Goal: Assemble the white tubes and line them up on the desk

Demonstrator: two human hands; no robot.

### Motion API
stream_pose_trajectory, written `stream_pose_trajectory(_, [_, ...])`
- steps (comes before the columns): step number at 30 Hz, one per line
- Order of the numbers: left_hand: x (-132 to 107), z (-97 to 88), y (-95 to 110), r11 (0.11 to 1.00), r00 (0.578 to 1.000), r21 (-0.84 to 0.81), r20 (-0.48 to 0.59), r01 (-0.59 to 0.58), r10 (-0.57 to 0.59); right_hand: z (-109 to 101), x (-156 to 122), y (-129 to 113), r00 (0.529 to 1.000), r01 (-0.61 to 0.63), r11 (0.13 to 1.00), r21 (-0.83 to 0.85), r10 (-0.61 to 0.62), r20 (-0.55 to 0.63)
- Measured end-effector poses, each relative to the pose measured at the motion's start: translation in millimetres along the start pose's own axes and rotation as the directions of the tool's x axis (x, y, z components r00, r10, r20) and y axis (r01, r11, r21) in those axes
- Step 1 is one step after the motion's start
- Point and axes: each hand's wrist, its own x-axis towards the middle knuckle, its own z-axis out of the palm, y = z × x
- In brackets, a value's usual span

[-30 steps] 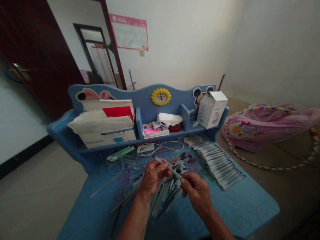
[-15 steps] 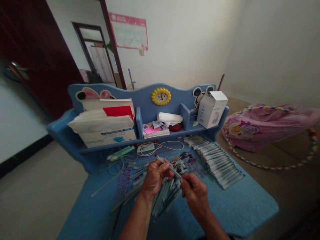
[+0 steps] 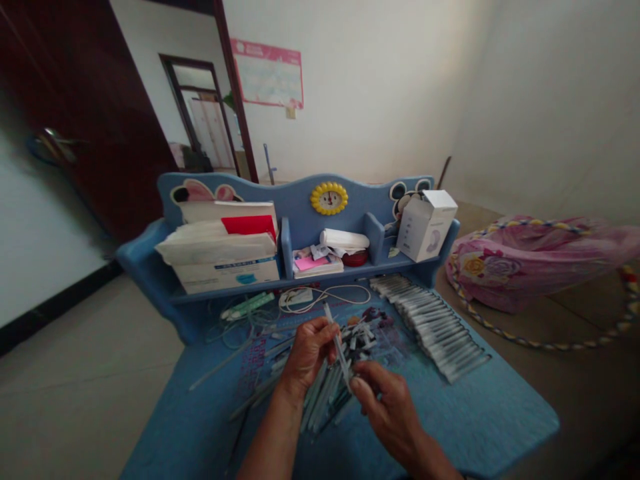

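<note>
Blue desk (image 3: 475, 413) front-right bare; left hand (image 3: 307, 353) fingers grasping pen bundle (image 3: 325, 393), right hand (image 3: 387, 407) pinching one pen (image 3: 336, 340).

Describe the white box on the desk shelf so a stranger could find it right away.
Start at the blue desk and look along its raised back shelf to the right end, past the yellow clock. The white box stands there tilted, its top flap open, unlike the flat stacked packs at the left end.

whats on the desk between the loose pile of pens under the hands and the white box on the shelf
In the head view, a tidy row of pens lies side by side between the loose pen pile and the white box.
</note>
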Motion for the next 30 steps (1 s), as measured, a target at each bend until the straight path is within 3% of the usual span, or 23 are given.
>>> stream_pose_trajectory(6, [1,7.9,-7,0.984,0.996,0.169,0.061,0.053,-0.064,-14,0,11,0.980,0.147,0.963,-0.224,-0.173,-0.102])
stream_pose_trajectory(8, [0,12.5,-9,0.963,0.985,0.256,0.126,0.080,-0.115,-18,1,13,0.963,0.236,0.916,-0.325,-0.266,-0.051])
stream_pose_trajectory(11, [-1,17.5,-11,0.933,0.963,0.341,0.190,0.116,-0.190,-22,-1,12,0.951,0.292,0.840,-0.457,-0.307,0.045])
stream_pose_trajectory(19, [-1,26.3,-14,0.867,0.922,0.448,0.197,0.217,-0.333,-21,-4,6,0.912,0.403,0.674,-0.619,-0.355,0.208])
stream_pose_trajectory(24, [-2,33.1,-15,0.837,0.908,0.495,0.196,0.235,-0.371,-20,-2,12,0.869,0.472,0.604,-0.642,-0.439,0.226])
stream_pose_trajectory(27, [0,29.9,-15,0.829,0.936,0.521,0.148,0.201,-0.320,-40,7,22,0.867,0.462,0.561,-0.687,-0.448,0.217])
stream_pose_trajectory(30, [4,21.3,-13,0.816,0.963,0.549,0.068,0.181,-0.260,-79,28,39,0.942,0.290,0.523,-0.802,-0.304,0.142])
